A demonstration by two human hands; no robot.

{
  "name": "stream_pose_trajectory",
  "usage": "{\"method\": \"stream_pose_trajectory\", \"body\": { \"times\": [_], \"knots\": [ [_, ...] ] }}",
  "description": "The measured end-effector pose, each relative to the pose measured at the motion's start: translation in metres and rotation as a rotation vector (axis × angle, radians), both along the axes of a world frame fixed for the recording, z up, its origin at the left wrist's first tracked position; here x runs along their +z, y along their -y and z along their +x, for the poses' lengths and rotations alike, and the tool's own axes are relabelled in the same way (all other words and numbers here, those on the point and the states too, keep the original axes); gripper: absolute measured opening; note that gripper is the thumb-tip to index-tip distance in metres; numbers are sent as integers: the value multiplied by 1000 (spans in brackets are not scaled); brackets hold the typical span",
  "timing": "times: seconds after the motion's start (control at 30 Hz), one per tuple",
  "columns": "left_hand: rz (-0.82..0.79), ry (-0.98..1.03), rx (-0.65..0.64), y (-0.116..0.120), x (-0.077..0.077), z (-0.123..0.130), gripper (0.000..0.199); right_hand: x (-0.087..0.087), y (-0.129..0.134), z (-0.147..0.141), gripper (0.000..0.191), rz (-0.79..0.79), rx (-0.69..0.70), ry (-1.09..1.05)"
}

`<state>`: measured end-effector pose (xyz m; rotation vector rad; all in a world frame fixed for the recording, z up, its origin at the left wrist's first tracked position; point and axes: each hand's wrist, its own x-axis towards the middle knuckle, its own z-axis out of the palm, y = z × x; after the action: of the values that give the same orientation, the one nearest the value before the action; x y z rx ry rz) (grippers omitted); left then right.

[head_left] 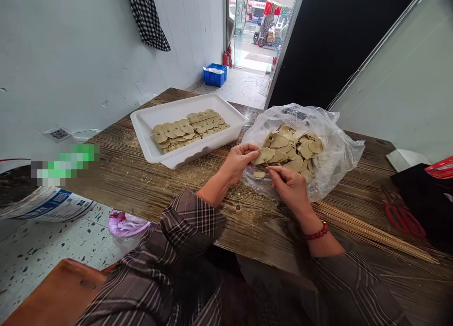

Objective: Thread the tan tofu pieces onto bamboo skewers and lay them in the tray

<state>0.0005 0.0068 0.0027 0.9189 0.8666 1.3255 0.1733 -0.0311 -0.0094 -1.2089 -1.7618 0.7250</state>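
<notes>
My left hand (pixel 239 163) pinches the edge of a flat, round, greenish-tan slice (pixel 265 155) between thumb and fingers. Close by on the right, my right hand (pixel 289 183) is closed on a thin bamboo skewer (pixel 267 165), its tip near the slice; whether it has pierced it I cannot tell. Behind both hands lies an open clear plastic bag (pixel 331 168) heaped with loose slices (pixel 290 144). To the left, a white tray (pixel 145 139) holds rows of slices threaded on skewers (pixel 177 130).
A bundle of bamboo skewers (pixel 375 229) lies on the wooden table (pixel 141 187) at right, near red-handled scissors (pixel 403 215) and a black cloth or bag (pixel 428 208). A white bucket (pixel 60 205) stands left of the table. Beyond it are a blue crate (pixel 214 77) and a doorway.
</notes>
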Motion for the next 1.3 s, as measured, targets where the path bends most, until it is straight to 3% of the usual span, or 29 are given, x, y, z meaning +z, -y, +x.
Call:
{"method": "stream_pose_trajectory", "body": {
  "times": [0.33,0.83,0.97,1.2,1.3],
  "knots": [
    [136,-262,113,-5,-4,1,20,-3,-4,1,31,3,2,43],
    [224,-423,159,-3,-4,2,11,-1,-2,0,31,16,-19,51],
    [217,-436,83,-2,-4,4,13,-2,-3,1,30,3,-29,40],
    [57,-151,-71,1,-5,7,39,-3,-5,2,32,-66,-12,-82],
    [24,-128,-144,4,-3,8,42,-3,-4,0,30,-72,0,-89]
  ]
}}
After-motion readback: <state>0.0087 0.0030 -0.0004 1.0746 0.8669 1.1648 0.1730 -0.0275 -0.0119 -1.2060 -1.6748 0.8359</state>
